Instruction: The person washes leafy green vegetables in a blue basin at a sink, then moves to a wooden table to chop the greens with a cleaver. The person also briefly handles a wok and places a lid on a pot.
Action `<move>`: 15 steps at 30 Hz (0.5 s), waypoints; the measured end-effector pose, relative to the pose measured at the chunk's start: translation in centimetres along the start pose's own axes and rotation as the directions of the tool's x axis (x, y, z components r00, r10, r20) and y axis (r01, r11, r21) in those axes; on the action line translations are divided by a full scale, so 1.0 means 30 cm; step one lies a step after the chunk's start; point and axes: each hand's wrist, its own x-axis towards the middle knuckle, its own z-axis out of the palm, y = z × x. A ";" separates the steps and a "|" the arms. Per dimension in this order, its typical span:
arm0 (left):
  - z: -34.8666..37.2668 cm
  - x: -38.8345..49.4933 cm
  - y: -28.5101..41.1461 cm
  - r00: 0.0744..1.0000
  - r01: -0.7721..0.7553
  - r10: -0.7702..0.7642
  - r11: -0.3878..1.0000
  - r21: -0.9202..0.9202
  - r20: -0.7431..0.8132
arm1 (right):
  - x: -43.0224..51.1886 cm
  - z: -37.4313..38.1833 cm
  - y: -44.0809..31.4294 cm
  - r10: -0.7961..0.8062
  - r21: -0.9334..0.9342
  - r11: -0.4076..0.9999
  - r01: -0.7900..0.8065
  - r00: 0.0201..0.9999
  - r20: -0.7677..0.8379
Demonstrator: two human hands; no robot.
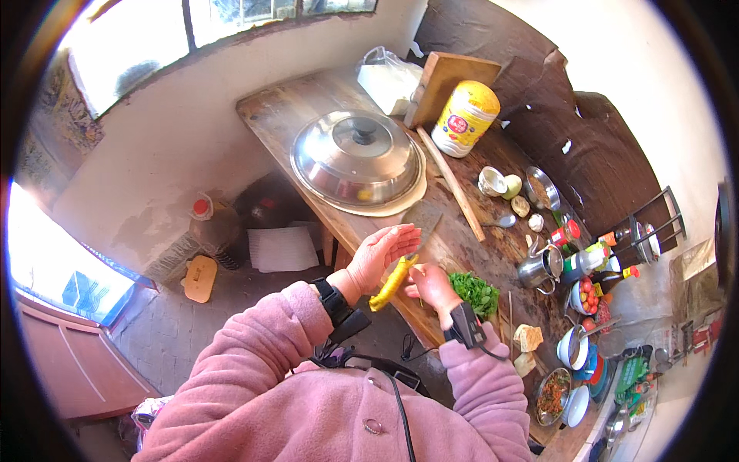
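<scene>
My left hand (384,254) is raised at the table's near edge, palm turned inward and fingers extended. Beside it is my right hand (430,286), fingers bent, by the chopped green leaves (474,293). A knife with a yellow handle (394,283) lies between my hands; its handle juts past the table edge and its blade (430,231) points away over the tabletop. Whether my right fingertips touch the handle is unclear. Beyond my left hand, a domed steel lid (358,161) covers a pale round sheet (398,209).
A wooden rolling pin (453,185), a yellow-capped tub (466,118) and an upright wooden board (444,75) stand or lie behind. To the right are a steel teapot (541,267), bottles, a bowl of small red fruits (588,295) and a steel dish of food (553,397).
</scene>
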 end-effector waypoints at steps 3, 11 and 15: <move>0.022 0.023 -0.049 0.995 0.054 -0.049 0.997 -0.061 0.086 | -0.184 -0.110 -0.068 -0.584 -0.640 0.694 0.329 0.778 -0.233; 0.169 0.077 -0.182 0.929 0.310 -0.288 0.948 -0.068 0.231 | -0.308 -0.224 -0.097 -0.624 -0.848 0.436 0.301 0.780 -0.044; 0.206 0.085 -0.197 0.910 0.348 -0.334 0.937 -0.013 0.247 | -0.354 -0.304 -0.025 -0.678 -0.847 0.483 0.222 0.707 -0.202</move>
